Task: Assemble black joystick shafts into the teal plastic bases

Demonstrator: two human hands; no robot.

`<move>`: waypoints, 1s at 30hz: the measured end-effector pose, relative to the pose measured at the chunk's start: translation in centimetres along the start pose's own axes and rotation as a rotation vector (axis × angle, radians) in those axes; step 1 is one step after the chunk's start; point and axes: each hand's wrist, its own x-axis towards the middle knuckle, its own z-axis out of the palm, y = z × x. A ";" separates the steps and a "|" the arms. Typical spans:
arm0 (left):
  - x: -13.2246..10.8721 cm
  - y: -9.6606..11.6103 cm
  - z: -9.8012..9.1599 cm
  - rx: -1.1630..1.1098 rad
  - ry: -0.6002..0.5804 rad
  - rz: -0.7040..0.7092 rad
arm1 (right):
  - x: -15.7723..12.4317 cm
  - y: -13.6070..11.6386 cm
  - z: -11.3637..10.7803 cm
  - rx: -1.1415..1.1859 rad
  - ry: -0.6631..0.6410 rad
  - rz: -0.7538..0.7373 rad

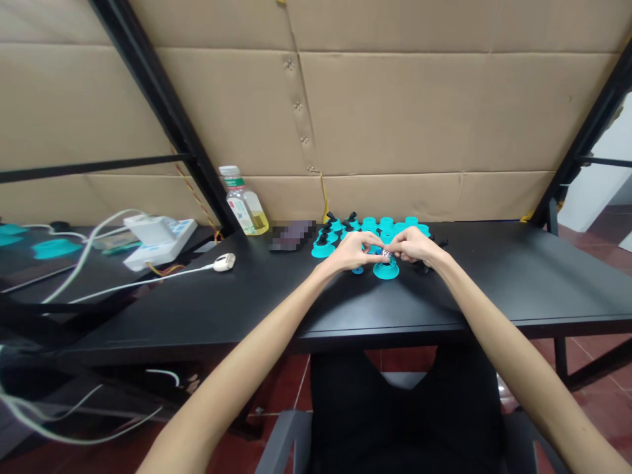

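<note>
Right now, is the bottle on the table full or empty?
Neither: the bottle is partly full; yellow liquid shows in its lower part.

No text is legible, the bottle label point(242, 210) included.

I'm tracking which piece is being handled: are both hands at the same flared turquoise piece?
Yes, the left hand and the right hand nearly meet at the top of the same flared turquoise piece.

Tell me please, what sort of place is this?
Probably a small workshop or assembly station: many similar turquoise pieces stand together on a black table, and cardboard sheeting on a dark frame rises behind it.
</note>
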 end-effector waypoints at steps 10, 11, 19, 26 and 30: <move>0.0 0.9 -0.5 0.032 -0.030 -0.010 | 0.8 0.8 0.0 -0.118 0.034 -0.037; 0.0 0.8 -0.6 0.046 -0.042 -0.014 | 0.9 0.9 -0.1 -0.149 0.076 -0.050; -0.1 0.7 -0.6 0.142 -0.118 -0.011 | 1.4 1.1 -0.2 -0.246 0.170 -0.129; -0.2 0.6 -0.7 0.140 -0.147 -0.057 | 1.2 1.0 -0.1 -0.244 0.160 -0.140; -0.2 0.4 -0.7 0.149 -0.209 -0.088 | 1.1 1.0 -0.1 -0.281 0.164 -0.187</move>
